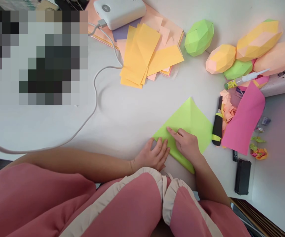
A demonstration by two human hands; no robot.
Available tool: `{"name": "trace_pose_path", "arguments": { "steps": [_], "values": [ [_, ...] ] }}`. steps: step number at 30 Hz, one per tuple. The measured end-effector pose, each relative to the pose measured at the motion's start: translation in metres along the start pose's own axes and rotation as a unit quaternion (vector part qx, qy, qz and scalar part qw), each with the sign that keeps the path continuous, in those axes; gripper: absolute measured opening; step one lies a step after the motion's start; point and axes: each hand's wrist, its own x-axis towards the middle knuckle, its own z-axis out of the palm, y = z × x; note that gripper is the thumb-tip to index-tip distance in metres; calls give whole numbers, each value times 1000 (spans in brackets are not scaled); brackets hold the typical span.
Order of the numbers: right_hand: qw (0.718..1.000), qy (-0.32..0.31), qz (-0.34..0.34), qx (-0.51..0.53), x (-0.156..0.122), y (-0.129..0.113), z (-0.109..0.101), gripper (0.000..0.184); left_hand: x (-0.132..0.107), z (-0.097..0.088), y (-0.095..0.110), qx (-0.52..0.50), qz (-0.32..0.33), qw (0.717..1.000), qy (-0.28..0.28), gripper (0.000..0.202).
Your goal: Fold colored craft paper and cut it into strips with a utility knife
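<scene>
A light green sheet of paper (192, 120) lies on the white table (122, 115), folded into a diamond-like shape. My left hand (153, 156) rests with its fingers flat on the sheet's near left corner. My right hand (185, 143) presses down on the fold, index finger stretched along the crease toward the left. Neither hand grips the paper; both lie on top of it.
A black and yellow utility knife (217, 126) and a pink sheet (245, 120) lie right of the green paper. Orange and peach paper strips (144, 54) are heaped further back, with a white power bank (119, 11) and cable (95, 95). Faceted paper shapes (199, 36) and a glue bottle (246, 79) sit at the far right.
</scene>
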Motion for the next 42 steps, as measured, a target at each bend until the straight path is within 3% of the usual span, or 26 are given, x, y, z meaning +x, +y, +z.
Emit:
{"name": "trace_pose_path", "arguments": {
  "steps": [23, 29, 42],
  "values": [
    [999, 43, -29, -5, -1, 2, 2, 49, 2, -5, -2, 24, 6, 999, -20, 50],
    [997, 66, -40, -18, -1, 1, 2, 48, 2, -3, -1, 17, -14, 1000, -4, 53],
    [1000, 22, -11, -18, 0, -1, 2, 51, -1, -2, 3, 45, -58, 997, 6, 68]
  ]
}}
